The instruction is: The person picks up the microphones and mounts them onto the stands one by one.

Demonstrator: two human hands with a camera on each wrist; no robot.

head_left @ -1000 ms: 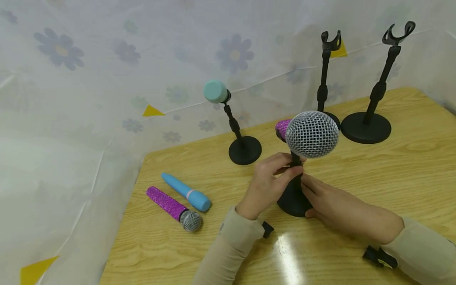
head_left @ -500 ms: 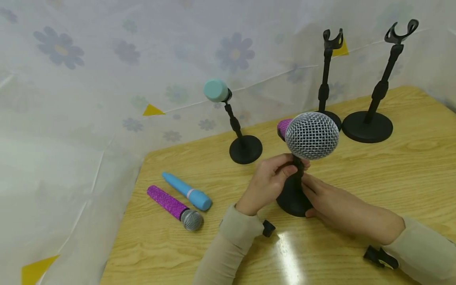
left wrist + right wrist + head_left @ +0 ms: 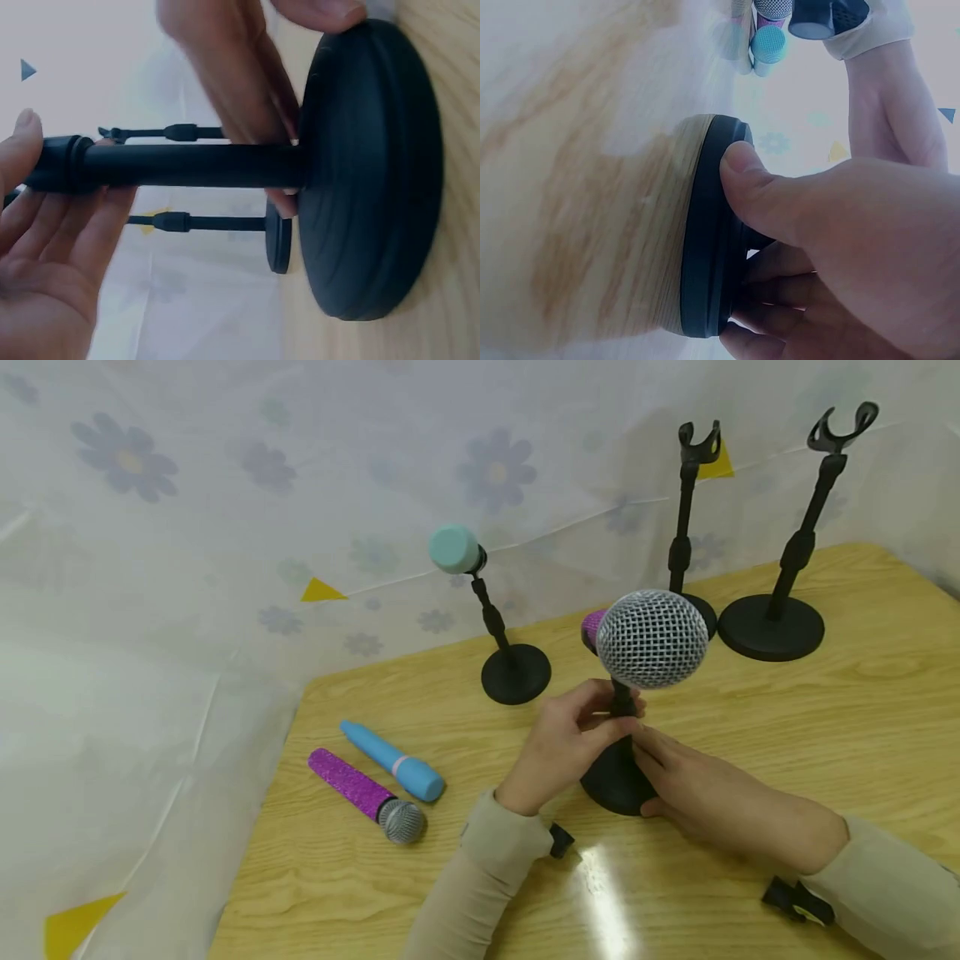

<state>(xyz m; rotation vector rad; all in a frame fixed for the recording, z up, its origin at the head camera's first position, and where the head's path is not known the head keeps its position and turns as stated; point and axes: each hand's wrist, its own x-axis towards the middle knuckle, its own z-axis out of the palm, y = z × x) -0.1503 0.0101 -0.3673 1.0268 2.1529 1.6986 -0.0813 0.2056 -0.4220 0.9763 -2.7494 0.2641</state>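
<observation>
In front of me a black microphone stand [image 3: 611,785] bears a purple microphone whose big silver mesh head [image 3: 652,639] faces the head camera. My left hand [image 3: 551,747] grips the stand's pole at its collar [image 3: 56,163], thumb on one side and fingers on the other. Lower down, my right hand [image 3: 705,785] holds the round base; in the right wrist view its thumb presses on the base [image 3: 712,232] near the rim, with the fingers spread along it. The base stands flat on the wooden table [image 3: 862,752].
On the left lie a blue microphone [image 3: 393,762] and a glittery purple microphone [image 3: 356,787]. A stand with a mint-coloured microphone [image 3: 453,549] is at the back. Two stands with bare clips, one nearer [image 3: 681,527] and another farther right [image 3: 798,547], stand before the flowered cloth [image 3: 495,468].
My left thumb drew back from the pole, then came across it again, as if turning the collar. The silver mesh head has shifted slightly left and up. My right hand stays at the base.
</observation>
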